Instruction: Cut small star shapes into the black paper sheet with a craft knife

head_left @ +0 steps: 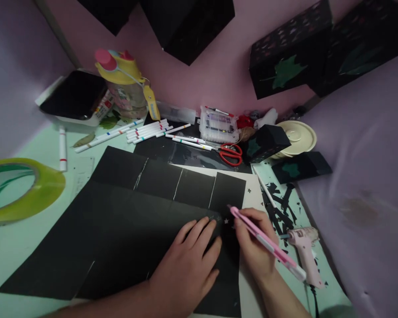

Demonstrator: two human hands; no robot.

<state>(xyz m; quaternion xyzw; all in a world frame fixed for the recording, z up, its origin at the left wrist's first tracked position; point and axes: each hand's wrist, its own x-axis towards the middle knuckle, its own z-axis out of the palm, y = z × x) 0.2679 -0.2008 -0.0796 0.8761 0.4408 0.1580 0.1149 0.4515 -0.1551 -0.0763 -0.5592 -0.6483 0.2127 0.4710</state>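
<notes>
My right hand (257, 243) grips a slim pink craft knife (265, 240), its dark tip pointing down at a large black paper sheet (86, 216). Fingers extended, my left hand (189, 260) lies flat on that sheet, just left of the knife. Small star shapes (226, 221) show in the paper between the two hands. Slits split the sheet's far edge into several flaps, and another slit runs in from the near edge. A pale board (252, 282) lies beneath the sheet.
Yellow tape (49, 190) lies at left. White markers (149, 130), red-handled scissors (231, 154), a clear case (219, 126) and a bottle (124, 88) stand behind. Black scraps (285, 207) and a pink glue gun (305, 251) lie right. Black boxes (292, 53) hang above.
</notes>
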